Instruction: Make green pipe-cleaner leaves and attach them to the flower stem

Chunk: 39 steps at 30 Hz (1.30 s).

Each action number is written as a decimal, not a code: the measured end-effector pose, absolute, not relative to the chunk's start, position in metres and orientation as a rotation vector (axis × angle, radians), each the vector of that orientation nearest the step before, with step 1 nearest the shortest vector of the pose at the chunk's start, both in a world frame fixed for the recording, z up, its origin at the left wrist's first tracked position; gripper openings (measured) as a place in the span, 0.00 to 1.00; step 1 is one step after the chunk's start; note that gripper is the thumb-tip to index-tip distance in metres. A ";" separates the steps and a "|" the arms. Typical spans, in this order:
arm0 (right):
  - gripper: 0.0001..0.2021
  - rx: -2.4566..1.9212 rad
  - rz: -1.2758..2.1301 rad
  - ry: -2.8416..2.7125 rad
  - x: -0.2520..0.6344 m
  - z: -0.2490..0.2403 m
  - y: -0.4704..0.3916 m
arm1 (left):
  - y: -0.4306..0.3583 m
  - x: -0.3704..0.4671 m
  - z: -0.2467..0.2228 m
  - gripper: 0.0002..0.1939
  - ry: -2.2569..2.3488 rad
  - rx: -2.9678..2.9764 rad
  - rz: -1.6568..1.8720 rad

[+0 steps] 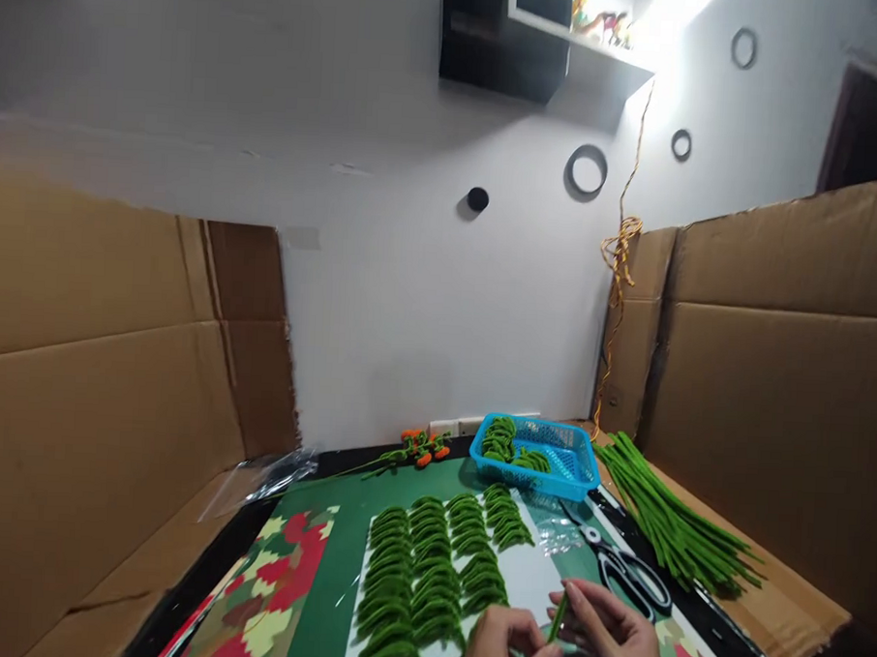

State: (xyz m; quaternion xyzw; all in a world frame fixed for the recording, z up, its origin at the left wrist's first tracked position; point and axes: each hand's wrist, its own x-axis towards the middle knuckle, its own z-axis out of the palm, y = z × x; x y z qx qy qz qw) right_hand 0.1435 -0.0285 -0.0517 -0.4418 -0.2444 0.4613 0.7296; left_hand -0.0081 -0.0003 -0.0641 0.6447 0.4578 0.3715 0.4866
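Observation:
Near the bottom edge of the head view, my left hand (510, 644) and my right hand (610, 634) meet over the front of a white sheet (533, 575). Between them is a short green pipe cleaner (558, 619), tilted upright. My right thumb and fingertips pinch its upper end, while my left fingers close around its lower end. Several curved green fuzzy pieces (435, 570) lie in columns on the sheet, just left of and beyond my hands. My fingers hide part of the piece I hold.
A blue plastic basket (581, 485) holds more curved green pieces. Black-handled scissors (635, 574) lie right of the sheet, beside a bundle of long green pipe cleaners (673, 518). Orange flowers on green stems (426, 447) lie at the back. Cardboard walls (776, 401) flank the table.

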 end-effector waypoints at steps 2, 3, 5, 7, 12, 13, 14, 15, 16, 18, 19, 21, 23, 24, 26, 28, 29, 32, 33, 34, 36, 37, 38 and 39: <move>0.29 -0.981 1.046 -0.555 0.149 -0.049 -0.035 | -0.010 -0.006 -0.059 0.33 1.047 1.466 0.736; 0.28 -0.995 1.084 -0.568 0.152 -0.048 -0.037 | -0.014 -0.005 -0.055 0.33 1.006 1.408 0.652; 0.28 -1.036 1.128 -0.607 0.157 -0.048 -0.041 | -0.019 -0.002 -0.045 0.33 0.962 1.396 0.580; 0.26 -1.060 1.065 -0.619 0.160 -0.047 -0.044 | -0.022 0.000 -0.037 0.31 0.949 1.412 0.588; 0.22 -1.090 0.910 -0.681 0.161 -0.044 -0.049 | -0.022 0.002 -0.024 0.26 0.910 1.424 0.577; 0.22 -1.099 0.888 -0.699 0.161 -0.044 -0.050 | -0.023 0.002 -0.021 0.25 0.894 1.438 0.567; 0.21 -1.108 0.867 -0.711 0.161 -0.043 -0.050 | -0.023 0.002 -0.019 0.25 0.880 1.454 0.563; 0.21 -1.114 0.851 -0.715 0.161 -0.043 -0.050 | -0.023 0.003 -0.017 0.24 0.866 1.467 0.566; 0.21 -1.116 0.845 -0.713 0.161 -0.043 -0.050 | -0.023 0.003 -0.015 0.24 0.851 1.472 0.565; 0.21 -1.106 0.846 -0.695 0.162 -0.043 -0.050 | -0.023 0.002 -0.012 0.24 0.820 1.455 0.557; 0.21 -1.096 0.852 -0.683 0.162 -0.043 -0.050 | -0.023 0.002 -0.012 0.24 0.803 1.439 0.551; 0.20 -1.068 0.888 -0.671 0.165 -0.042 -0.049 | -0.023 0.002 -0.011 0.24 0.759 1.418 0.537; 0.18 -1.007 0.943 -0.673 0.167 -0.040 -0.048 | -0.022 0.001 -0.010 0.24 0.716 1.411 0.530; 0.17 -0.967 0.976 -0.678 0.169 -0.039 -0.048 | -0.022 0.001 -0.010 0.24 0.698 1.410 0.527; 0.16 -0.894 1.027 -0.687 0.172 -0.038 -0.048 | -0.021 0.001 -0.010 0.24 0.673 1.406 0.521; 0.15 -0.860 1.045 -0.687 0.173 -0.037 -0.048 | -0.021 0.000 -0.009 0.24 0.663 1.407 0.519; 0.15 -0.859 1.042 -0.683 0.173 -0.037 -0.049 | -0.021 0.001 -0.009 0.24 0.658 1.410 0.516; 0.15 -0.894 0.996 -0.667 0.172 -0.039 -0.050 | -0.022 0.001 -0.009 0.25 0.642 1.422 0.513; 0.15 -0.908 0.967 -0.661 0.171 -0.040 -0.050 | -0.022 0.002 -0.010 0.25 0.637 1.423 0.516; 0.15 -0.921 0.939 -0.657 0.171 -0.042 -0.050 | -0.022 0.002 -0.010 0.25 0.636 1.422 0.521; 0.15 -0.939 0.898 -0.658 0.170 -0.044 -0.049 | -0.022 0.002 -0.010 0.25 0.639 1.411 0.536; 0.15 -0.942 0.889 -0.665 0.170 -0.045 -0.049 | -0.022 0.002 -0.011 0.25 0.642 1.399 0.543; 0.15 -0.942 0.894 -0.679 0.170 -0.046 -0.048 | -0.022 0.002 -0.012 0.25 0.646 1.385 0.549; 0.14 -0.939 0.910 -0.701 0.170 -0.047 -0.048 | -0.021 0.002 -0.012 0.25 0.650 1.372 0.554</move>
